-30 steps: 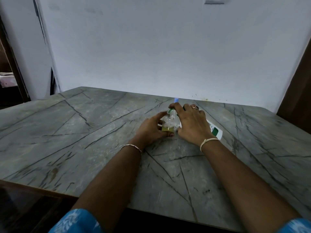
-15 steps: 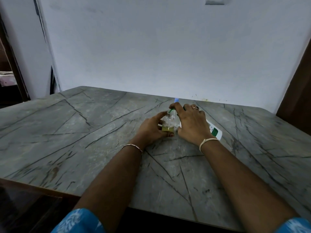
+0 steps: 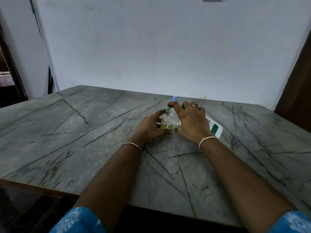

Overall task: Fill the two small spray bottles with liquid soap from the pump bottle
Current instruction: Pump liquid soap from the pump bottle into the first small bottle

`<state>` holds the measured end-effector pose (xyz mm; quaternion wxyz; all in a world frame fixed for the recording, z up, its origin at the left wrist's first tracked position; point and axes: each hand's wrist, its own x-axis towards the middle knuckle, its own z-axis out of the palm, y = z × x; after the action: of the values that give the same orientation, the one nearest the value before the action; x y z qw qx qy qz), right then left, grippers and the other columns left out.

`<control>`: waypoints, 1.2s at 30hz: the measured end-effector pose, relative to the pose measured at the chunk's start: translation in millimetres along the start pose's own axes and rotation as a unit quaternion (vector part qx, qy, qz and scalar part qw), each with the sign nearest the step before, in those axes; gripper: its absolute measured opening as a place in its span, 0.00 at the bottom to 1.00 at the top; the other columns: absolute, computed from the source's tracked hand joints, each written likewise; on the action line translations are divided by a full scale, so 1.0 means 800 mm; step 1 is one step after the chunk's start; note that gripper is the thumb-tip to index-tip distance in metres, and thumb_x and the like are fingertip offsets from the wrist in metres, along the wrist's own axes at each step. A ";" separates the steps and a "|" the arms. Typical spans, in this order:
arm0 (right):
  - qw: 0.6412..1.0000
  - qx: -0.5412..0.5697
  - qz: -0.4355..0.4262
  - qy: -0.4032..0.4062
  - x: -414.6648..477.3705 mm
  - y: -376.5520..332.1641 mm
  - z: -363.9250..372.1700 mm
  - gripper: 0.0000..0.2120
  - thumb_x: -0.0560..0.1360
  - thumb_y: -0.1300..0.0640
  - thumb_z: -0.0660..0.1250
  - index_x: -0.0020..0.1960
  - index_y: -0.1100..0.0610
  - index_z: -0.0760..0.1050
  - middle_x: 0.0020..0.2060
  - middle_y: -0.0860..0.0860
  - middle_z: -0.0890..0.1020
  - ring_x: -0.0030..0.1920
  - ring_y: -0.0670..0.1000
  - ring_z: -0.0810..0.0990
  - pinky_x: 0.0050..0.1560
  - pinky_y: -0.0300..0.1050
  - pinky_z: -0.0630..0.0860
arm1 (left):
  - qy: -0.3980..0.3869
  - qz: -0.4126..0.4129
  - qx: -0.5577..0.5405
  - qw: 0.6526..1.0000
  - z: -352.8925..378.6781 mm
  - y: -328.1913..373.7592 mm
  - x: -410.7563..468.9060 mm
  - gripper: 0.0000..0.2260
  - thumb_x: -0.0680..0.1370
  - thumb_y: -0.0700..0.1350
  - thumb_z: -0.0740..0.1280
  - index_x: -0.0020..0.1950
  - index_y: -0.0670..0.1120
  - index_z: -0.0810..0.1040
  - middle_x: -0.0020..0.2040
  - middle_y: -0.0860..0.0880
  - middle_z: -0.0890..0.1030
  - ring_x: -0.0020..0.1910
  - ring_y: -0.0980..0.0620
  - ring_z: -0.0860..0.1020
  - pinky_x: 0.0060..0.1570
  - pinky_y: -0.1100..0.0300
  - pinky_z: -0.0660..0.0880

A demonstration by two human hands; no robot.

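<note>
grey veined stone makes up your table (image 3: 84, 140), and the work sits toward its far middle. nearest, your left hand (image 3: 149, 127) is curled round a small clear spray bottle (image 3: 166, 121), holding it upright on the stone with its top off. a shallow yellow-green layer of soap (image 3: 166, 127) lies in the bottom, and the rest of the bottle looks empty. just right of it, your right hand (image 3: 191, 121) lies over the white pump bottle (image 3: 214, 127), which leans toward the small one. thumb and forefinger pinch the green spout (image 3: 169, 108) at the open neck. you seem to be early in filling this bottle. next, hold the spout right over the narrow neck and pump gently, since a slip would spill soap. farther back a blue cap (image 3: 175, 98) shows, probably the second bottle. its contents are hidden.
</note>
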<state>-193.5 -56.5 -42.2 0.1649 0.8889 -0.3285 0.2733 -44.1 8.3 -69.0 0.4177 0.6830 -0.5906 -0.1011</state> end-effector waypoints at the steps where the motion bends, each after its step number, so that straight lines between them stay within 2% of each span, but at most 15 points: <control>1: 1.000 0.000 0.000 0.005 0.001 -0.001 0.000 0.35 0.68 0.55 0.70 0.71 0.45 0.57 0.55 0.56 0.75 0.58 0.58 0.72 0.57 0.57 0.69 | 0.001 0.000 0.001 1.000 0.000 0.000 0.000 0.39 0.67 0.48 0.78 0.74 0.55 0.63 0.60 0.47 0.79 0.46 0.55 0.79 0.52 0.62 0.75; 8: 1.000 -0.011 -0.009 0.000 -0.001 0.001 0.000 0.37 0.69 0.55 0.70 0.72 0.44 0.55 0.56 0.56 0.74 0.58 0.58 0.72 0.58 0.57 0.69 | 0.002 -0.002 -0.006 1.000 0.000 0.000 0.000 0.39 0.67 0.48 0.78 0.74 0.54 0.63 0.60 0.48 0.79 0.47 0.55 0.79 0.52 0.62 0.75; 13: 1.000 -0.005 -0.005 -0.014 -0.003 0.003 -0.003 0.38 0.70 0.55 0.70 0.73 0.43 0.53 0.56 0.56 0.74 0.59 0.58 0.72 0.59 0.57 0.69 | 0.001 -0.004 -0.011 1.000 0.002 0.000 0.000 0.40 0.67 0.48 0.78 0.74 0.54 0.63 0.60 0.47 0.79 0.51 0.51 0.81 0.56 0.56 0.77; 20: 1.000 0.023 0.005 -0.007 0.003 -0.003 -0.002 0.35 0.68 0.56 0.70 0.70 0.45 0.58 0.56 0.55 0.75 0.59 0.58 0.72 0.58 0.57 0.69 | 0.005 -0.003 -0.006 1.000 0.002 -0.002 -0.001 0.40 0.67 0.48 0.78 0.74 0.54 0.63 0.61 0.47 0.79 0.51 0.51 0.82 0.56 0.57 0.77; 25: 1.000 0.015 -0.003 -0.011 -0.001 0.001 -0.004 0.37 0.69 0.55 0.70 0.72 0.44 0.55 0.55 0.55 0.75 0.59 0.58 0.72 0.58 0.56 0.70 | 0.010 -0.001 -0.004 1.000 0.002 0.000 -0.001 0.39 0.67 0.49 0.78 0.74 0.54 0.63 0.60 0.48 0.79 0.51 0.52 0.81 0.54 0.60 0.77; 36: 1.000 0.003 0.001 -0.002 0.000 -0.003 0.000 0.36 0.69 0.55 0.69 0.71 0.44 0.55 0.56 0.54 0.74 0.60 0.57 0.71 0.59 0.57 0.69 | 0.013 0.006 0.001 1.000 0.003 -0.004 0.001 0.39 0.66 0.51 0.78 0.73 0.55 0.64 0.58 0.48 0.81 0.50 0.52 0.82 0.56 0.53 0.78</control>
<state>-191.7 -54.7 -42.1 0.1613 0.8896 -0.3286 0.2731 -43.3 6.6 -72.3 0.4252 0.6808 -0.5897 -0.0895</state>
